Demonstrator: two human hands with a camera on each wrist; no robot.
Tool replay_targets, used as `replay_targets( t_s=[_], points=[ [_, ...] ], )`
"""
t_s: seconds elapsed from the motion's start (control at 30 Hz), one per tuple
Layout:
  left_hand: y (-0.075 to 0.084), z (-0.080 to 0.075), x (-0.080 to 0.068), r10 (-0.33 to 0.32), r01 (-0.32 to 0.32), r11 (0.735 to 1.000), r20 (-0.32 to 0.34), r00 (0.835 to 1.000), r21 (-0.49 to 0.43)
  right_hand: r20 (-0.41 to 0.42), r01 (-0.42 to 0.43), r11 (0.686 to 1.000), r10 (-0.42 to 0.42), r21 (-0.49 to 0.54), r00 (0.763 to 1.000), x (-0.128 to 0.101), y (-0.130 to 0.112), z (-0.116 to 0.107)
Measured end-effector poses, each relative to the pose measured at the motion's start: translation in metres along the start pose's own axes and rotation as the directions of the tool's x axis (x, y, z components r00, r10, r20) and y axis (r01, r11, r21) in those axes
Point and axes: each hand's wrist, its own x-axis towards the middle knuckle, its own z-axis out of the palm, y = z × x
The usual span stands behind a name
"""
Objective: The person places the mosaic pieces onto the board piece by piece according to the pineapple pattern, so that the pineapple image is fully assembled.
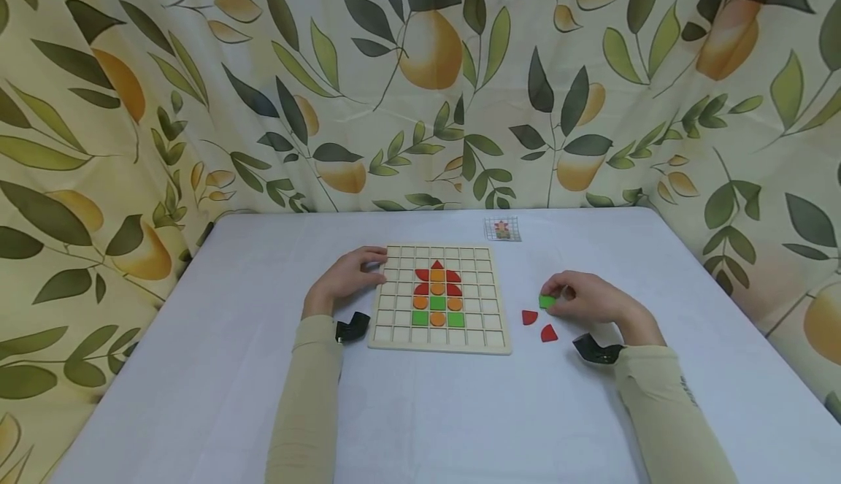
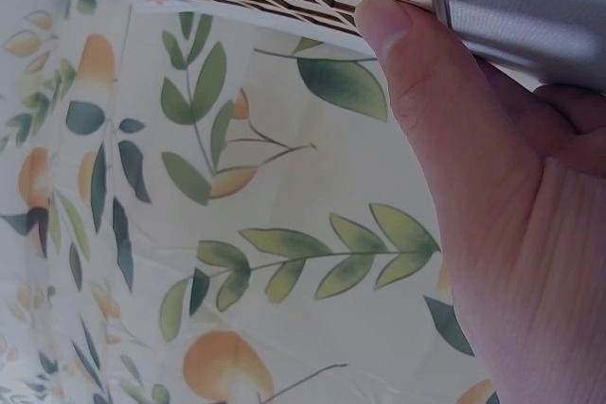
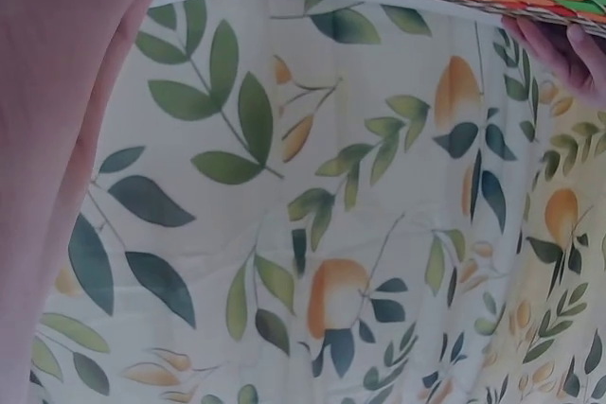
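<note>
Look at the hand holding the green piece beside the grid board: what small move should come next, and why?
Probably carry the green piece left to the wooden grid board and set it in an empty cell by the coloured pattern. The right hand already pinches it just off the board, the left hand steadies the board's edge, and two red pieces lie waiting on the table.

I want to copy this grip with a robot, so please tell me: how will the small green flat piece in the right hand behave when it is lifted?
The small green flat piece looks thin and rigid, so it probably stays stiff. It seems light, since the right hand pinches it with fingertips alone. Its flat faces suggest it will not roll, though it may slip on the white tablecloth.
</note>
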Motion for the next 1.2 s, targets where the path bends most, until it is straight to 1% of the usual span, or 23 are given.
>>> replay_targets(
  t_s=[0.13, 0.23, 0.33, 0.47, 0.6, 0.7, 0.77, 0.93, 1.2],
  points=[
    [0.0, -0.001, 0.001, -0.001, 0.001, 1.0, 0.002, 1.0, 0.004, -0.056, 0.011, 1.0, -0.012, -0.006, 0.998, 0.005, -0.001, 0.004],
    [0.0, -0.001, 0.0, -0.007, 0.007, 1.0, 0.004, 1.0, 0.005, -0.081, 0.023, 1.0, -0.021, 0.015, 0.996, 0.009, -0.013, 0.009],
    [0.001, -0.001, 0.0, -0.003, 0.003, 1.0, 0.002, 1.0, 0.006, -0.086, 0.056, 0.997, -0.051, 0.052, 0.995, 0.014, -0.035, 0.015],
    [0.001, -0.001, 0.0, 0.008, -0.008, 1.0, -0.001, 1.0, 0.009, -0.067, 0.139, 0.987, -0.134, 0.082, 0.989, 0.021, -0.074, 0.03],
    [-0.001, -0.001, 0.001, 0.009, -0.009, 1.0, 0.0, 1.0, 0.01, -0.046, 0.226, 0.971, -0.223, 0.082, 0.974, 0.025, -0.106, 0.05],
    [-0.001, -0.001, 0.001, 0.009, -0.009, 1.0, -0.002, 1.0, 0.014, -0.035, 0.279, 0.958, -0.277, 0.063, 0.96, 0.027, -0.123, 0.064],
    [-0.001, 0.0, 0.001, 0.01, -0.01, 1.0, 0.0, 1.0, 0.016, -0.02, 0.302, 0.952, -0.302, 0.038, 0.953, 0.027, -0.129, 0.072],
    [-0.001, 0.0, 0.001, 0.019, -0.019, 0.999, 0.007, 1.0, 0.036, -0.005, 0.313, 0.949, -0.313, -0.025, 0.95, 0.026, -0.137, 0.083],
    [0.001, -0.001, 0.0, 0.019, -0.019, 0.999, 0.007, 1.0, 0.027, -0.002, 0.344, 0.939, -0.344, -0.011, 0.939, 0.023, -0.143, 0.085]
  ],
)
